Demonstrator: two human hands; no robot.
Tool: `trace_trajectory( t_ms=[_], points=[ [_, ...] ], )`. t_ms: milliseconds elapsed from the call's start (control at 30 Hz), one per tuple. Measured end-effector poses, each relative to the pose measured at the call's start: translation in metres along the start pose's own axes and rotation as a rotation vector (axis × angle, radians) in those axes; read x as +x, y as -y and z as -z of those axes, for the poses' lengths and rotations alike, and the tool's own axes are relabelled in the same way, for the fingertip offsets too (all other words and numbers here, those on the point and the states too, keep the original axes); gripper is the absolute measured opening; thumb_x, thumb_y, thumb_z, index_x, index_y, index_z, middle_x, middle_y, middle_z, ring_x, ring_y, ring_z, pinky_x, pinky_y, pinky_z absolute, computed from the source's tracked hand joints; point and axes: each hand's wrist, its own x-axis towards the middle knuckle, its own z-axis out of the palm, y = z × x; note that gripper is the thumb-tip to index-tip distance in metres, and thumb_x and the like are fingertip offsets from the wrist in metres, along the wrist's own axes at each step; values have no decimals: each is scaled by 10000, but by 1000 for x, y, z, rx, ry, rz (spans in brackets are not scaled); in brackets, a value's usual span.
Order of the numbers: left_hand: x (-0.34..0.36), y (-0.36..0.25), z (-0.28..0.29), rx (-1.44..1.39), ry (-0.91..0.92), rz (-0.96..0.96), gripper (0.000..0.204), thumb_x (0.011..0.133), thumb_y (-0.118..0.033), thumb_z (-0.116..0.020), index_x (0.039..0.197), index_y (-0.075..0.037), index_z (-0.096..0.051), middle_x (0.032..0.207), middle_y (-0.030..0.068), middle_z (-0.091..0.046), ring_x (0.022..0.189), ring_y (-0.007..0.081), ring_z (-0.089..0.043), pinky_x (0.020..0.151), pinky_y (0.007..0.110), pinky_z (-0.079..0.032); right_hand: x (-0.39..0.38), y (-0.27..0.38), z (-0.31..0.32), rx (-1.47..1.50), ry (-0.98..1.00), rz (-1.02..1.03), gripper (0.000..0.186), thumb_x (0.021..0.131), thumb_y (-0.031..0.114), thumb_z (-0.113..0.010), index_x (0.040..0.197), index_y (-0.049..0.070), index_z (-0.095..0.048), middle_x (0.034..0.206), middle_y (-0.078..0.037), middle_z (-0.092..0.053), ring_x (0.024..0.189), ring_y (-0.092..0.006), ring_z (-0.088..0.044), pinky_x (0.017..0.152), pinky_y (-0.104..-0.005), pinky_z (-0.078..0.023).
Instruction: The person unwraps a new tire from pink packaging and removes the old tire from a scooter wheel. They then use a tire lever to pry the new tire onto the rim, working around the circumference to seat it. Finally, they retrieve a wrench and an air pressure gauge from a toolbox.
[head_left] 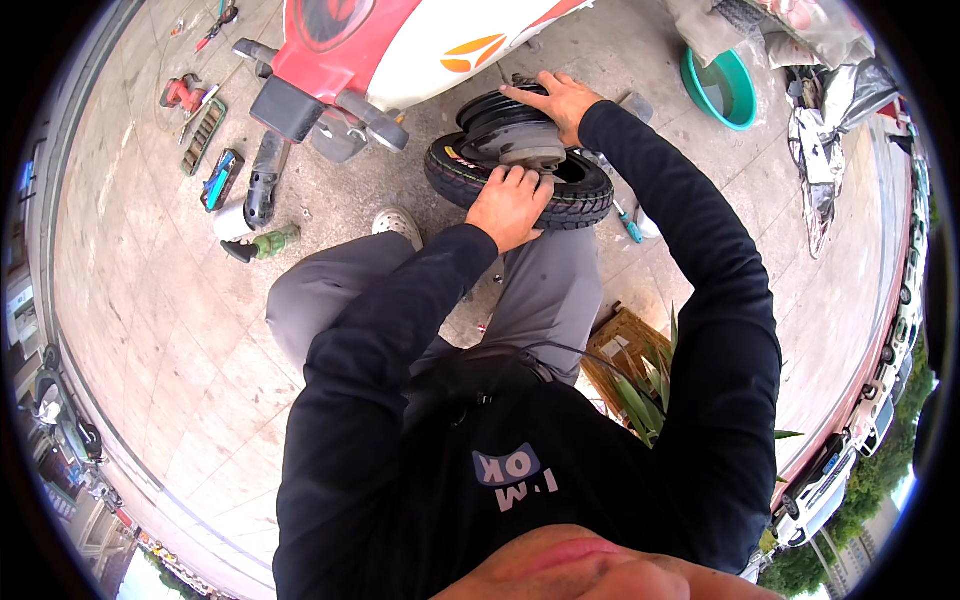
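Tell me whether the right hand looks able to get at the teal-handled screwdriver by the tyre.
Probably yes: the right hand rests on the wheel hub, and the screwdriver lies uncovered on the pavement beside the tyre.

Even, diffuse daylight throughout; no hard shadows, only soft shade beneath the scooter body. Mild glare on silver sheeting. Strong fisheye bending toward the rim, black vignette at corners. Centre sharp; foreground chin and edges soft.

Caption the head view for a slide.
Both hands, left hand and right hand, grip a black rubber scooter tyre.
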Motion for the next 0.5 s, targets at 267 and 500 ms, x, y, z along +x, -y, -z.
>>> trace_trajectory(
  t_ms=[267,500],
  points=[
    [11,14,6,-58,-113,44,745,626,-424,-875,1224,-75,-600,1138,88,-614,1095,267,-563,959,412,-451,14,22,20,-53,42,33,1071,664,6,-760,1579,321,-300,1277,-160,-537,1110,-383,-619,958,-461,-548],
    [20,20,11,-44,-195,-33,794,610,-436,-873,1247,-58,-586,1215,122,-539,1168,292,-513,1072,430,-396,38,33,19,-94,48,-18,937,670,179,-807,1520,274,-425,1336,-143,-566,1177,-372,-614,915,-473,-572]
  ],
)
